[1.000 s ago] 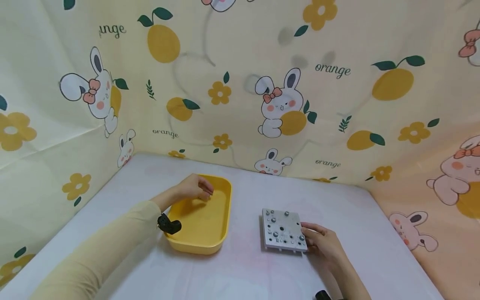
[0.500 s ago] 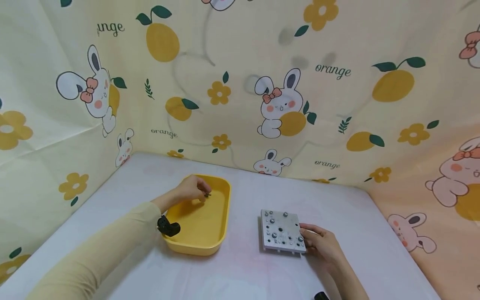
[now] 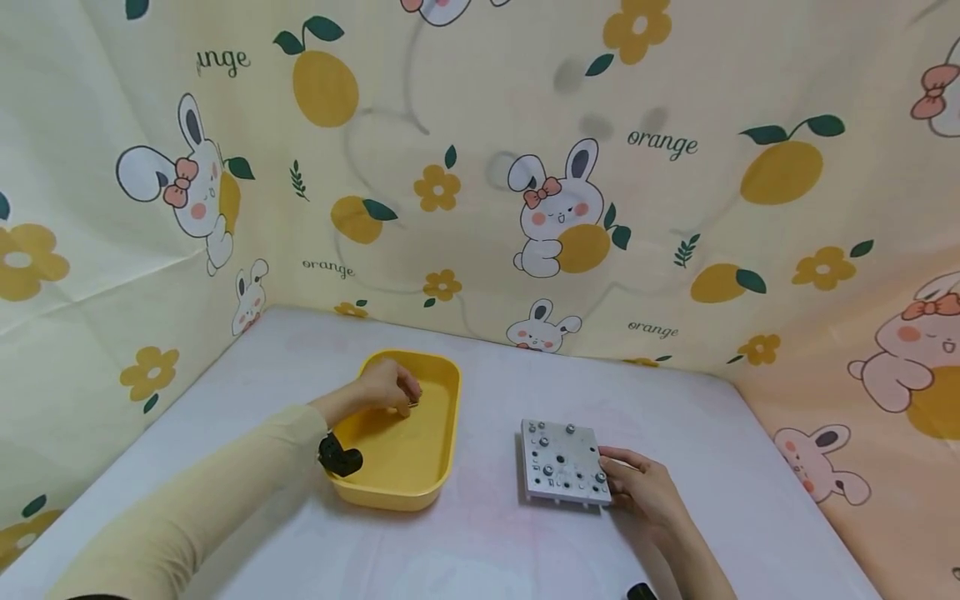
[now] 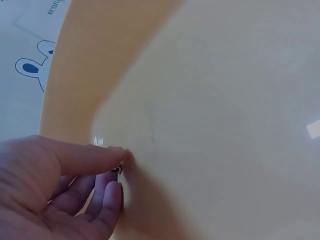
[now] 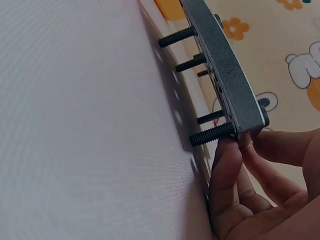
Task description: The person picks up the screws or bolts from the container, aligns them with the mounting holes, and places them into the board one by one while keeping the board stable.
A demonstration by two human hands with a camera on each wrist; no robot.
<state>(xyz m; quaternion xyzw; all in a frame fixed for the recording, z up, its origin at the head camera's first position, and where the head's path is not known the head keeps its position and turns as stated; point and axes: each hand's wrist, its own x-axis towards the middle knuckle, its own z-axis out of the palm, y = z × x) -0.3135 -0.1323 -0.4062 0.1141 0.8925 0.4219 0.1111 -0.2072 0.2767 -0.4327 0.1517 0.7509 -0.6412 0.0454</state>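
At the far left a pale yellow sleeve (image 3: 187, 500) runs in over the white desk (image 3: 480, 542), with a small black wrist device (image 3: 339, 457) strapped at its cuff, just at the near left rim of the yellow tray (image 3: 442, 467). The left hand (image 3: 386, 385) reaches down into that tray near its far end; in the left wrist view its thumb and fingers (image 4: 85, 157) are curled together at the tray's inner wall, and their grip is clenched on a small dark metal part (image 4: 117, 170), most of it hidden by the fingertips, so what kind of part it is cannot be told. The tray lies on the desk left of centre, well apart from the grey metal plate (image 3: 564, 460) to its right. That plate sits flat on the desk, studded with screws (image 3: 548, 439) on its top face; the right wrist view shows threaded screw shanks (image 5: 210, 134) poking out below it and holding it off the desk. The right hand (image 3: 645, 487) rests at the plate's near right corner, its grip grasping the plate's edge with thumb and fingers (image 5: 227, 160). Behind everything hangs a cream backdrop (image 3: 675, 208) printed with rabbits and oranges.
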